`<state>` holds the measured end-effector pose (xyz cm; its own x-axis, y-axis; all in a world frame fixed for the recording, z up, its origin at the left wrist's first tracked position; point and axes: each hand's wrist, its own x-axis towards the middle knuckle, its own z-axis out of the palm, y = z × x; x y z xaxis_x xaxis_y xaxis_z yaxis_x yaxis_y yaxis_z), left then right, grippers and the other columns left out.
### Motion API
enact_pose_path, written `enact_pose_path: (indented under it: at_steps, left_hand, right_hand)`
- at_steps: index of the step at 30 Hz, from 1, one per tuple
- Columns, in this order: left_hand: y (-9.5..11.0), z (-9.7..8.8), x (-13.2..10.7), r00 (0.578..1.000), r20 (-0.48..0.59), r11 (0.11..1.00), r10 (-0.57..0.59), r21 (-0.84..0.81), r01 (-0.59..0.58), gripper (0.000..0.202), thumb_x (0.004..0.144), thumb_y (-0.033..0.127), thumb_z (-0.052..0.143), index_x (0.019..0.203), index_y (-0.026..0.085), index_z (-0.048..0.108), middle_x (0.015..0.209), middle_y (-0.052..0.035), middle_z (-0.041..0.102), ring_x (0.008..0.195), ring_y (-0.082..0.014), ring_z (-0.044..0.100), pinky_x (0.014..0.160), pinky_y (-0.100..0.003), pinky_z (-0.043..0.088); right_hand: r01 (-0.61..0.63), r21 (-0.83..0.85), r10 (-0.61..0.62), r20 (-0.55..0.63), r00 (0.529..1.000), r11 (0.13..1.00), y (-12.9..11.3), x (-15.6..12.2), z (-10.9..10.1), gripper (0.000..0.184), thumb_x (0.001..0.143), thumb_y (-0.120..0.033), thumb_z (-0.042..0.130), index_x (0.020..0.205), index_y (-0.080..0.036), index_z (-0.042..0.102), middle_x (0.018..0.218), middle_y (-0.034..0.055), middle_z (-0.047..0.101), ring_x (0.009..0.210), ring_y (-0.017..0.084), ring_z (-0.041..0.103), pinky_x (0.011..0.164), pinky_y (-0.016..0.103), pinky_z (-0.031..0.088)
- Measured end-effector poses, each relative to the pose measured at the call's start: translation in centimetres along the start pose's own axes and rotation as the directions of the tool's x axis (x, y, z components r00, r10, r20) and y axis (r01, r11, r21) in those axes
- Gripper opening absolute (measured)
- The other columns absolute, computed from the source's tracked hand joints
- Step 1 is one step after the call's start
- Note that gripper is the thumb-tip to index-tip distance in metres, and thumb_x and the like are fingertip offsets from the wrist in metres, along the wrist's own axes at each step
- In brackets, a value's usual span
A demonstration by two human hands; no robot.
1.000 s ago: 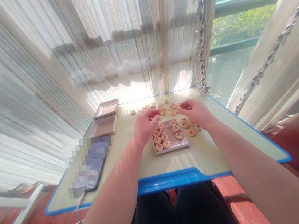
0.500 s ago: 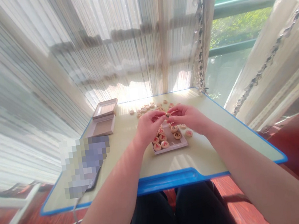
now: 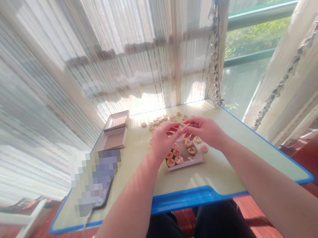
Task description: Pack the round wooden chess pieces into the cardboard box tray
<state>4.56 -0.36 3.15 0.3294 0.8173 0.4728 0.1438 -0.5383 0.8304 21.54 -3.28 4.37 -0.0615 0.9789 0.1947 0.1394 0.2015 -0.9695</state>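
Above a shallow box (image 3: 186,165), my left hand (image 3: 163,140) and my right hand (image 3: 206,130) meet fingertip to fingertip. Between them is a round Chinese chess piece (image 3: 181,126) with a black character, gripped by the fingers of both hands. Inside the box, red-marked pieces (image 3: 178,160) fill the left part in rows, and black-marked pieces (image 3: 191,150) lie toward the right. My hands hide the box's far part. Just outside its right wall lie a red-marked piece (image 3: 204,148) and a paler piece (image 3: 197,139).
Several loose pieces (image 3: 159,119) are scattered on the pale table (image 3: 137,176) beyond my hands. Two shallow box parts (image 3: 114,138) rest at the far left, one overlapping the other. A blurred-out phone-like device (image 3: 99,181) with a cable (image 3: 85,224) lies nearer on the left.
The piece between my fingers has turned, so its marked face shows more plainly. Both hands stay over the box. The whole view has shifted slightly, with the table now lower in it.
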Motion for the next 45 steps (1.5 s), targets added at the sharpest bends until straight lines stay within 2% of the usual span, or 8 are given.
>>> enact_pose_path:
  at_steps: [8,12,16,20,24,31,41,45]
  left_hand:
    - [-1.0,0.0,0.8,0.998,0.042,0.995,0.042,0.09,-0.045,0.03,0.076,0.037,0.066,0.098,0.017,0.069,0.095,-0.0085,0.069,0.076,-0.0148,0.064,0.069,-0.026,0.053]
    - [0.0,0.2,0.0,0.996,0.041,0.989,0.083,0.122,-0.087,0.031,0.077,0.037,0.065,0.1,0.016,0.069,0.096,-0.009,0.068,0.076,-0.0148,0.065,0.07,-0.027,0.054]
    - [1.6,0.2,-1.7,0.987,0.125,0.98,0.104,0.155,-0.123,0.032,0.076,0.04,0.065,0.098,0.018,0.07,0.093,-0.008,0.071,0.078,-0.0167,0.066,0.069,-0.028,0.055]
    - [2.4,0.2,-3.7,0.946,0.16,0.897,0.28,0.308,-0.318,0.033,0.074,0.038,0.067,0.102,0.019,0.07,0.1,-0.0084,0.071,0.093,-0.0202,0.064,0.084,-0.034,0.052]
    - [2.3,0.3,-5.1,0.892,0.147,0.777,0.428,0.445,-0.446,0.022,0.079,0.027,0.061,0.096,0.018,0.071,0.099,-0.008,0.071,0.095,-0.02,0.063,0.092,-0.038,0.048]
    - [1.7,0.7,-5.6,0.848,0.35,0.656,0.398,0.537,-0.53,0.017,0.079,0.022,0.058,0.087,0.02,0.073,0.092,-0.0038,0.073,0.093,-0.021,0.06,0.09,-0.037,0.049]
    - [1.8,1.0,-5.5,0.827,0.429,0.634,0.363,0.537,-0.556,0.026,0.083,0.037,0.058,0.093,0.02,0.073,0.094,-0.0043,0.073,0.09,-0.0207,0.06,0.089,-0.037,0.047]
    - [1.6,1.1,-5.4,0.835,0.425,0.643,0.35,0.539,-0.544,0.027,0.082,0.04,0.059,0.093,0.019,0.073,0.094,-0.0045,0.073,0.089,-0.0206,0.061,0.088,-0.036,0.048]
  right_hand:
    - [0.066,-0.13,-0.068,-0.011,0.998,0.989,0.9,0.1,-0.7,0.036,0.07,-0.04,0.07,0.098,-0.018,0.068,0.073,0.0022,0.071,0.061,0.014,0.064,0.062,0.029,0.053]
    - [0.167,-0.197,-0.179,-0.042,0.983,0.966,0.6,-1.1,-0.7,0.029,0.072,-0.038,0.067,0.094,-0.019,0.069,0.084,0.0038,0.072,0.076,0.017,0.066,0.072,0.031,0.053]
    - [0.188,-0.325,-0.237,-0.116,0.965,0.927,-0.1,-4.2,-0.4,0.031,0.071,-0.041,0.066,0.092,-0.019,0.07,0.079,0.0041,0.071,0.066,0.016,0.061,0.063,0.029,0.05]
    - [0.138,-0.343,-0.208,-0.176,0.962,0.929,0.8,-6.7,-0.3,0.032,0.07,-0.043,0.067,0.088,-0.017,0.071,0.075,0.0043,0.069,0.062,0.015,0.058,0.061,0.029,0.048]
    - [0.089,-0.41,-0.173,-0.171,0.97,0.908,2.6,-6.9,-0.4,0.028,0.068,-0.039,0.066,0.085,-0.017,0.07,0.069,0.002,0.067,0.06,0.014,0.056,0.062,0.029,0.047]
    - [0.083,-0.591,-0.193,-0.126,0.973,0.802,3.6,-5.8,-0.5,0.027,0.07,-0.038,0.067,0.088,-0.019,0.071,0.061,-0.0006,0.061,0.059,0.014,0.055,0.063,0.028,0.045]
    - [0.05,-0.614,-0.15,-0.111,0.982,0.787,3.5,-6.0,-0.2,0.027,0.073,-0.036,0.065,0.094,-0.021,0.072,0.065,-0.0003,0.062,0.062,0.014,0.056,0.063,0.027,0.044]
    - [0.042,-0.612,-0.147,-0.122,0.982,0.79,3.6,-5.9,-0.1,0.021,0.072,-0.037,0.065,0.086,-0.022,0.071,0.063,-0.0012,0.06,0.061,0.014,0.055,0.062,0.026,0.043]
